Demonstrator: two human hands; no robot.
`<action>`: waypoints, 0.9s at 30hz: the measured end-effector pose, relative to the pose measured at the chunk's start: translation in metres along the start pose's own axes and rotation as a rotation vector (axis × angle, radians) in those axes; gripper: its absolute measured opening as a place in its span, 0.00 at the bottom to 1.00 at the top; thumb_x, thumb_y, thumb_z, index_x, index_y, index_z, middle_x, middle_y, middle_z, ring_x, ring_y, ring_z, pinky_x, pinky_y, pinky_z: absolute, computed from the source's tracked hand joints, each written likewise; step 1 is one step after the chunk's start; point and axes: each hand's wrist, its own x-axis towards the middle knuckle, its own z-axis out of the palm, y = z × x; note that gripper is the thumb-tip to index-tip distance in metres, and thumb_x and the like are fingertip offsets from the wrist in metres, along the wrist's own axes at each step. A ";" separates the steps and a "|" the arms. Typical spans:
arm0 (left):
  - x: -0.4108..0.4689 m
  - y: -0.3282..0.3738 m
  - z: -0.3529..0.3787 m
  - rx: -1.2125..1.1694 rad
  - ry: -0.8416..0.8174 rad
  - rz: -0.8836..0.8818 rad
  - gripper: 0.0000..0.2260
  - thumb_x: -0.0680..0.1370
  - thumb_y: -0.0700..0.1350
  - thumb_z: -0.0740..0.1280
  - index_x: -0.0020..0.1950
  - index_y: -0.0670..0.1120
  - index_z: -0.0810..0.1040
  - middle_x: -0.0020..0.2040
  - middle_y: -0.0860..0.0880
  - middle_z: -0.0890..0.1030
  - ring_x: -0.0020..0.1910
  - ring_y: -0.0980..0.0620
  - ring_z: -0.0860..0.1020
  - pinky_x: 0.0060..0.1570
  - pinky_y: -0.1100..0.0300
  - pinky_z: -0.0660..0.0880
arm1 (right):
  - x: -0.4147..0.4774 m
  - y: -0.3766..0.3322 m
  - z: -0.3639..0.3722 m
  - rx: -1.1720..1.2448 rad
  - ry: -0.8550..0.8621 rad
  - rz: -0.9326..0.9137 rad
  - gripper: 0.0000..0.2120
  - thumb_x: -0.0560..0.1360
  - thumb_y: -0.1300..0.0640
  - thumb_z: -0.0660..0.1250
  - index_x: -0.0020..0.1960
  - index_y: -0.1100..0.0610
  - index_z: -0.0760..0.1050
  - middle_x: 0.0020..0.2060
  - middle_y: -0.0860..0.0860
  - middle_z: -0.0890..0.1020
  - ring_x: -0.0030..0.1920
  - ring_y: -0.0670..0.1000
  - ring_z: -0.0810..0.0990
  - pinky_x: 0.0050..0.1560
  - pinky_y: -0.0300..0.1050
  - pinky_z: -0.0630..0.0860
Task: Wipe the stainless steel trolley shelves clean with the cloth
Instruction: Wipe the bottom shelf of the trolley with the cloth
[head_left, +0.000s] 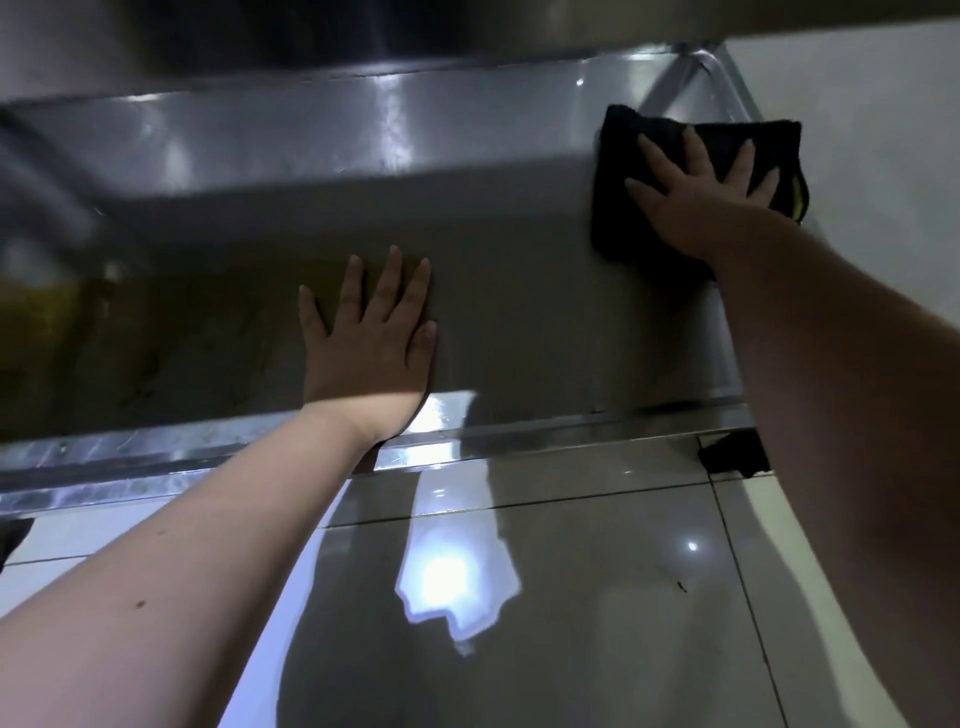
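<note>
Trolley shelf (519, 312) of dull grey steel runs across the upper half of the view, low above the floor, with a raised back wall (311, 150) and a bright front rim (208, 457). A black cloth (621, 228) lies flat on the shelf in its far right corner, close to where the back wall meets the right side, and a thin yellow edge (798, 200) shows on the cloth's right side. The right hand (701, 202) presses down on the cloth with its palm, fingers straight and spread wide, not curled round the fabric. The left hand (363, 353) rests flat on the bare steel near the middle of the shelf, just behind the front rim, its fingers straight and slightly fanned; it holds nothing and is well apart from the cloth. Both forearms are bare and reach in from the near side.

An upper shelf (260, 41) hangs blurred across the top. Below the rim lies a glossy tiled floor (571, 597) with a bright patch of reflected light (452, 582). A black wheel (732, 460) sits under the trolley's front right corner. A pale wall (857, 104) stands at the right.
</note>
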 end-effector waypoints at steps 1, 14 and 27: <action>0.000 -0.001 -0.001 -0.006 0.000 -0.003 0.25 0.82 0.57 0.44 0.80 0.61 0.43 0.81 0.55 0.44 0.79 0.45 0.43 0.73 0.34 0.39 | 0.000 -0.006 0.000 0.010 0.002 0.004 0.28 0.77 0.29 0.44 0.75 0.30 0.42 0.79 0.44 0.43 0.77 0.66 0.38 0.71 0.71 0.36; -0.001 0.001 -0.010 -0.057 -0.047 0.013 0.25 0.83 0.55 0.49 0.80 0.59 0.47 0.81 0.55 0.45 0.79 0.46 0.42 0.73 0.35 0.38 | -0.193 -0.046 0.057 -0.068 0.074 -0.221 0.29 0.75 0.31 0.34 0.74 0.32 0.33 0.79 0.45 0.39 0.77 0.65 0.37 0.73 0.68 0.37; -0.046 -0.145 -0.029 0.047 -0.121 -0.018 0.25 0.83 0.55 0.47 0.80 0.58 0.44 0.81 0.54 0.44 0.79 0.48 0.41 0.73 0.40 0.36 | -0.188 -0.051 0.051 -0.108 -0.052 -0.154 0.27 0.76 0.31 0.40 0.71 0.27 0.31 0.78 0.42 0.37 0.76 0.64 0.34 0.73 0.66 0.35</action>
